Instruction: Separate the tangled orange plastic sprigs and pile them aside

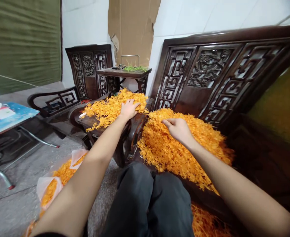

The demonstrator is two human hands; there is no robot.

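My left hand [128,109] rests on a heap of orange artificial-looking sprigs [105,110] spread over a small dark wooden table [88,121]. Its fingers are apart, lying across the top of the heap. To the right, my right hand [179,130] is closed in a pinch over a much larger mound of the same orange sprigs [184,154], piled on a dark wooden bench. Whatever is between the thumb and finger is too small to make out. A few thin stems stick out between the two heaps.
White bags of orange pieces [49,192] stand on the floor at left, and more orange strands [206,223] lie below the bench. A blue folding table [18,115] is at far left. Green stems [136,68] lie on a side table [122,72] behind. Carved bench backs [199,75] line the wall.
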